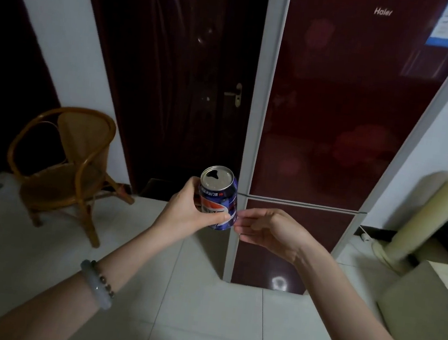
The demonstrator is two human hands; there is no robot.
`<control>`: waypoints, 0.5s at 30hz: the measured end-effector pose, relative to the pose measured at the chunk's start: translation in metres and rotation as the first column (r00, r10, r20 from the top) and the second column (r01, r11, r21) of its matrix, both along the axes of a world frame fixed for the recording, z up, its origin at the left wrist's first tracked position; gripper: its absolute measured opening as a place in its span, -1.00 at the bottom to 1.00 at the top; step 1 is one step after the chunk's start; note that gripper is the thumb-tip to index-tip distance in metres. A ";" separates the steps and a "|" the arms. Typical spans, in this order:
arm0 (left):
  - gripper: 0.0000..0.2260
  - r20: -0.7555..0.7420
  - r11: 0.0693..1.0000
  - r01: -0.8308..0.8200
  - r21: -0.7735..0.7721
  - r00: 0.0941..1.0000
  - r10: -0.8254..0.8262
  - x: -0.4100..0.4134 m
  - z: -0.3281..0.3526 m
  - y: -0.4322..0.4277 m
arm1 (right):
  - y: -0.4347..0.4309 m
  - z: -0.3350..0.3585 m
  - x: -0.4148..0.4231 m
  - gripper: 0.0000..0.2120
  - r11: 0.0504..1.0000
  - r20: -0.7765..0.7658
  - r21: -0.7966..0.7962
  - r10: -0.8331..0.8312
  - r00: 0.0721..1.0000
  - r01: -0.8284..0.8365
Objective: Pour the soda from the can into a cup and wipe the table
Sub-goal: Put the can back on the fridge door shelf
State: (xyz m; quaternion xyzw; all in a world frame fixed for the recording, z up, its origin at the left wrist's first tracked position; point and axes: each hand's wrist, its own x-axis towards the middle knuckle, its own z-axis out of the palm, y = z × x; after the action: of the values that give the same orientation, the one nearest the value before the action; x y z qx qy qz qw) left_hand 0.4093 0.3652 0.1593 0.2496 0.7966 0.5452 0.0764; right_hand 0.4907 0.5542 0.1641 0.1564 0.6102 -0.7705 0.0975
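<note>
The soda can (218,197), already opened and probably thin and easy to dent, was gripped round its middle by the left hand (189,209), the right hand (269,229) beside it with straight fingers, holding nothing.

So the can (218,197) sits in the left hand (188,210) pretty much dead centre, with the right hand (269,232) just to its right, fingertips at the can's side. Behind both stands the fridge (337,113), the door (186,80) right beside it on the left, and the chair (68,167) further left on the floor (198,322). A table (433,291) corner pokes in at the far right, nearer than the fridge.
</note>
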 end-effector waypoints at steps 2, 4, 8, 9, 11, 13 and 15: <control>-0.30 0.001 1.000 0.004 -0.004 1.000 -0.004 -0.028 0.000 0.006 | 0.005 0.002 -0.025 -0.68 1.000 0.002 0.010 -0.005 1.000 0.005; -0.28 0.008 1.000 -0.001 -0.005 1.000 0.001 -0.055 -0.001 0.013 | 0.012 0.002 -0.050 -0.69 1.000 0.001 0.023 -0.007 1.000 0.007; -0.23 0.017 1.000 -0.007 -0.008 1.000 0.007 -0.108 -0.004 0.031 | 0.028 -0.001 -0.099 -0.70 0.999 -0.019 0.053 -0.006 1.000 0.008; -0.23 0.026 1.000 0.000 0.000 1.000 0.000 -0.121 -0.005 0.037 | 0.033 -0.002 -0.110 -0.71 0.998 -0.025 0.061 -0.006 1.000 0.007; -0.25 0.030 1.000 0.001 0.007 1.000 -0.001 -0.147 -0.005 0.050 | 0.047 -0.001 -0.134 -0.71 0.997 -0.038 0.074 -0.001 0.999 0.004; -0.27 0.015 1.000 0.003 0.002 1.000 -0.003 -0.172 -0.001 0.064 | 0.063 0.001 -0.159 -0.71 0.996 -0.050 0.091 0.008 0.999 -0.003; -0.28 0.002 1.000 0.012 -0.005 1.000 -0.012 -0.196 0.006 0.078 | 0.080 0.006 -0.184 -0.71 0.994 -0.057 0.105 0.017 0.998 -0.011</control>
State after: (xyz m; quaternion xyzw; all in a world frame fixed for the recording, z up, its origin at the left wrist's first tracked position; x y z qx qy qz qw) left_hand 0.2132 0.4429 0.1651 0.2536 0.7963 0.5431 0.0811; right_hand 0.3064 0.6341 0.1699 0.1349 0.6532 -0.7411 0.0769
